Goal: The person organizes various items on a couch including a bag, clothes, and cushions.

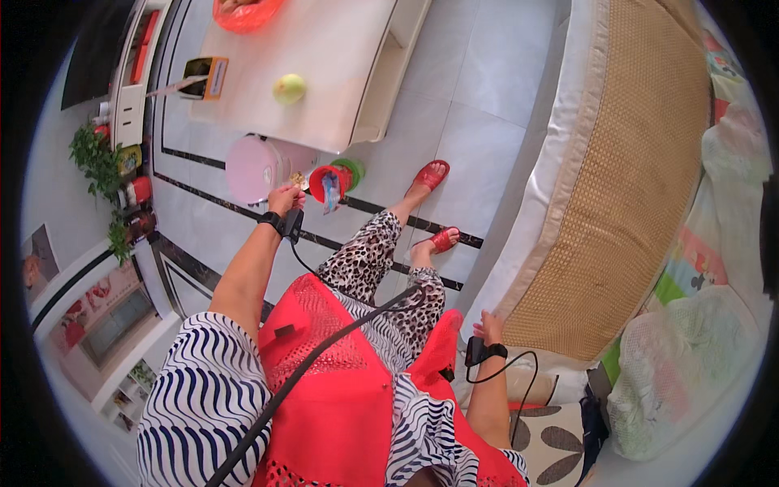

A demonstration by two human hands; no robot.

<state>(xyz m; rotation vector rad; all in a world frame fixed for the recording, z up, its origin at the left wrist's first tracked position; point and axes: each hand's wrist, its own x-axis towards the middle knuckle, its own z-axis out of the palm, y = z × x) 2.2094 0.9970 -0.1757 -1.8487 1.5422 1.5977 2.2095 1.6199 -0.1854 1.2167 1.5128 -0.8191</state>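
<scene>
My left hand [286, 199] reaches forward, its fingers closed around a small crumpled yellowish-white scrap [298, 178] that shows past the fingertips. Just right of that hand is a small red bin [317, 178], with a blue-and-white plastic wrapper [331, 190] hanging over its rim. A green container [353, 173] stands against the bin's far side. Behind the left hand sits a round pink bucket [251, 167]. My right hand [489, 329] is low beside the sofa's front corner, fingers a little apart and holding nothing; whether it touches the sofa cover I cannot tell.
A pale table [328, 49] bears a yellow-green round fruit [289, 89], an opened carton [207, 78] and a red plastic bag [246, 13]. A sofa with a woven mat [614, 201] runs along the right. Potted plants [97, 159] line the left. Cables run from both wrists.
</scene>
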